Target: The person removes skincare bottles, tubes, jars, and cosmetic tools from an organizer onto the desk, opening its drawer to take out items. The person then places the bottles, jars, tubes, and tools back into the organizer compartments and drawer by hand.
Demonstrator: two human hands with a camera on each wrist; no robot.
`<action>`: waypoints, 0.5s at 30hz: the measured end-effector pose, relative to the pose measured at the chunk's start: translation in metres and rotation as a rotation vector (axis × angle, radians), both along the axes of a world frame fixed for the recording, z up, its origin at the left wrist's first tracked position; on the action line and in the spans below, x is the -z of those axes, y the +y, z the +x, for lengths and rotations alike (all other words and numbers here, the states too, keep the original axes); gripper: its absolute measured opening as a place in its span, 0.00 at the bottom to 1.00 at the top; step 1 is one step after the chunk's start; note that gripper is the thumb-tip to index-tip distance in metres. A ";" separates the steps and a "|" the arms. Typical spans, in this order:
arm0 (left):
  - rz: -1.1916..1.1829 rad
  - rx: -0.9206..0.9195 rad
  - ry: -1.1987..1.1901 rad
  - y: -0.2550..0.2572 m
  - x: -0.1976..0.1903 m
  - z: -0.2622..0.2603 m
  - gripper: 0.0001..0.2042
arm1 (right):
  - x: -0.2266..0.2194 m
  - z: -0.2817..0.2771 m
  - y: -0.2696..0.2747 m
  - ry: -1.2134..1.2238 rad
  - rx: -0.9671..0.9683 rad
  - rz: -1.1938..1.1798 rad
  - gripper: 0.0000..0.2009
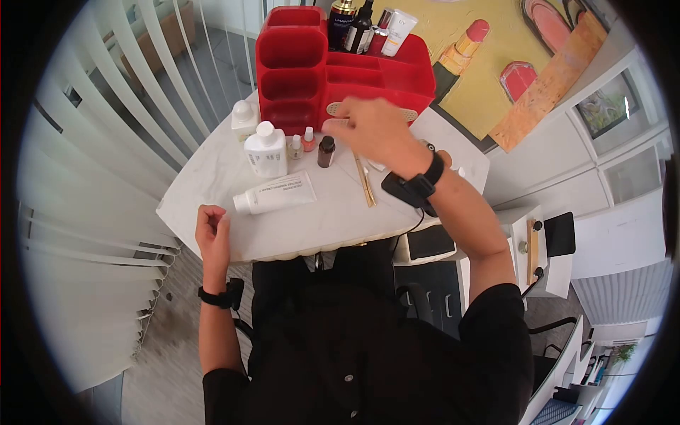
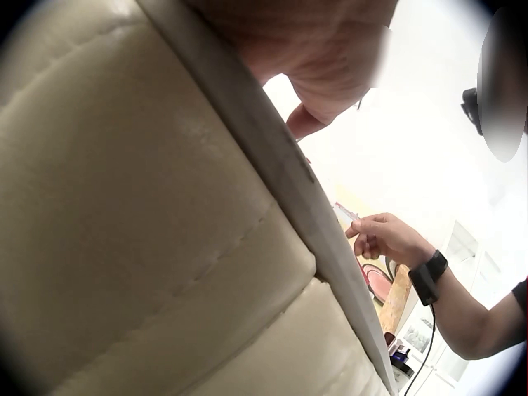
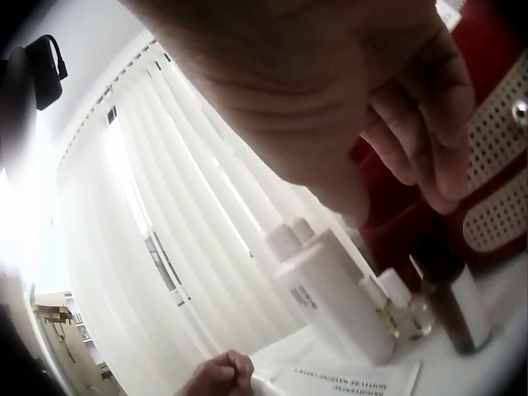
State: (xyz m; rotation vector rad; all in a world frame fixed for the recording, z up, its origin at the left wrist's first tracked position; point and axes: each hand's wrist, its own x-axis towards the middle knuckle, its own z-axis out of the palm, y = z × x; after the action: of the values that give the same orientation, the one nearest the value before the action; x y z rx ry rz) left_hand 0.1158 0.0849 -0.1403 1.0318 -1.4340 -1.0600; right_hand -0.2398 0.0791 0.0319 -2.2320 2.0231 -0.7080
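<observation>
The right hand (image 1: 377, 133) is over the front of a red organizer (image 1: 292, 53), thumb apart from the bent fingers, holding nothing visible. Below it in the right wrist view stands a small dark brown bottle (image 3: 459, 309); whether the fingertips touch it I cannot tell. Two small polish bottles, one clear (image 1: 295, 148) and one pink (image 1: 309, 140), stand left of the brown one. At the table's front left edge the left hand (image 1: 214, 234) rests with loosely curled fingers, empty. Nearest to it lies a white tube (image 1: 278, 195), with a white pump-less bottle (image 1: 267, 152) behind.
Another white bottle (image 1: 244, 120) stands at the back left. Slim gold sticks (image 1: 364, 180) lie right of the brown bottle. Several cosmetics, including a white UV tube (image 1: 399, 34), stand in the organizer's back. A painted picture (image 1: 489, 71) is behind, blinds (image 1: 99, 212) at left.
</observation>
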 end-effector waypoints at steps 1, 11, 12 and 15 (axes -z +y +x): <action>-0.003 0.002 0.003 0.000 -0.001 0.000 0.05 | -0.014 -0.005 -0.004 0.003 0.002 -0.003 0.15; 0.019 0.002 0.007 0.003 -0.006 -0.001 0.05 | -0.082 -0.096 -0.124 0.244 0.288 -0.660 0.15; 0.018 0.002 0.008 0.002 -0.006 -0.002 0.05 | -0.085 -0.101 -0.131 0.283 0.355 -0.537 0.16; 0.026 0.000 0.013 0.002 -0.007 -0.002 0.05 | -0.090 -0.115 -0.147 0.324 0.400 -0.312 0.19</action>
State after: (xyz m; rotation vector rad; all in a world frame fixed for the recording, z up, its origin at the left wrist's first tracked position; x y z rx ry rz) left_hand 0.1136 0.0873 -0.1333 1.0419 -1.4134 -1.0855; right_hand -0.3551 -0.0677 0.1220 -2.2369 2.7400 -0.7765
